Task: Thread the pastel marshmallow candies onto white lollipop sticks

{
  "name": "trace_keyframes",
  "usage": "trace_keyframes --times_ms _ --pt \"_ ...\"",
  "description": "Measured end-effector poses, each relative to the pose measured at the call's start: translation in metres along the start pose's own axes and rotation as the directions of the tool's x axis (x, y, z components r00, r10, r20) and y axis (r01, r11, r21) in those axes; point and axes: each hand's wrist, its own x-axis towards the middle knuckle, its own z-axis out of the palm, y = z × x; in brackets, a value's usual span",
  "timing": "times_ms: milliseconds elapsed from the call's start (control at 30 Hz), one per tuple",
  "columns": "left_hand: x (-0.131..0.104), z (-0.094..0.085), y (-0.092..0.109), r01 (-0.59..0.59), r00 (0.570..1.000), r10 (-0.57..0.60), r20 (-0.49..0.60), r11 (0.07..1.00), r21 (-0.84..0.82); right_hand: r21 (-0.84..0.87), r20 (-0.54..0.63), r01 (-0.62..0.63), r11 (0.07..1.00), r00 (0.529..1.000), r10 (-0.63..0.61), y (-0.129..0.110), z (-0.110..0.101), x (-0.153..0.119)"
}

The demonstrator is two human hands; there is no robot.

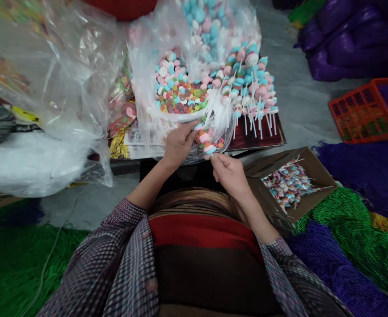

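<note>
A candy skewer (pixel 205 140) with pink, white and blue pieces on a white stick is between my hands, over the near edge of the clear plastic bag. My right hand (pixel 230 174) is closed, pinching the stick at its lower end. At the upper end, the thumb and index finger of my left hand (pixel 179 144) close in on the top piece; the other fingers are partly hidden. Loose candies (pixel 180 92), pastel drops and small coloured rings, fill the open bag beyond. White sticks (pixel 215 103) lie bunched just above the skewer.
Finished candy skewers (pixel 255 90) are piled on the table's right side. A cardboard box (pixel 319 169) of wrapped sweets stands at lower right, near an orange crate (pixel 352 112). Clear plastic bags (pixel 78 83) crowd the left. Green and purple strand bundles (pixel 342 215) lie on the floor.
</note>
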Motion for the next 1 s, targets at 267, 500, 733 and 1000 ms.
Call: trace_keyframes --times_ms 267,500,733,1000 --pt "0.001 0.009 0.012 0.194 0.976 -0.219 -0.020 0.900 -0.390 -0.071 -0.009 0.015 0.997 1.000 -0.015 0.012 0.006 0.015" --pt "0.011 0.011 0.044 0.395 0.815 -0.553 0.172 0.314 -0.863 -0.061 -0.065 0.091 0.994 0.993 -0.095 0.027 0.012 0.022" --pt "0.003 0.013 0.058 0.347 0.851 -0.501 0.156 0.312 -0.885 0.066 -0.119 0.033 0.997 0.993 -0.025 0.032 0.014 0.017" --pt "0.000 0.011 0.070 0.392 0.825 -0.524 0.213 0.259 -0.883 0.248 -0.006 -0.025 0.968 1.000 0.028 0.029 0.019 0.012"
